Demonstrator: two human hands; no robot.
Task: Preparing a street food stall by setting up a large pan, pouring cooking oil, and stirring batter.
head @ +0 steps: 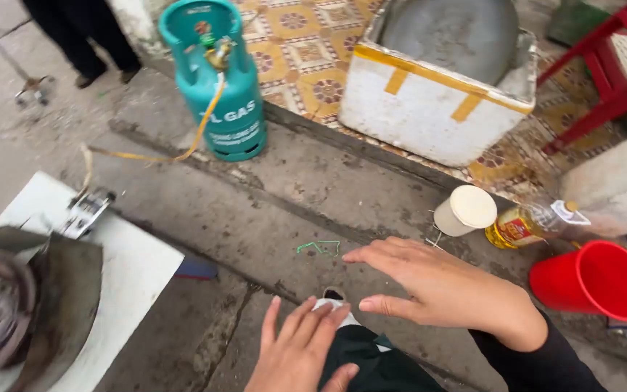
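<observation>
My right hand (437,287) reaches out flat over the concrete ground, fingers spread and pointing left, holding nothing. Its fingertips hover near a small green bent wire (318,247) lying on the ground. My left hand (299,352) is lower in the view, fingers apart, resting by my dark-trousered knee (371,363) and holding nothing. A white lidded cup (464,210) and a tipped bottle of yellow oil (527,223) lie just beyond my right hand.
A teal gas cylinder (219,80) with a yellow hose (146,156) stands at the back. A gas burner (16,312) sits on a white board (136,268) at left. A white foam box (429,101), red bucket (593,279), red chair (611,65) and a person's legs (81,36) surround.
</observation>
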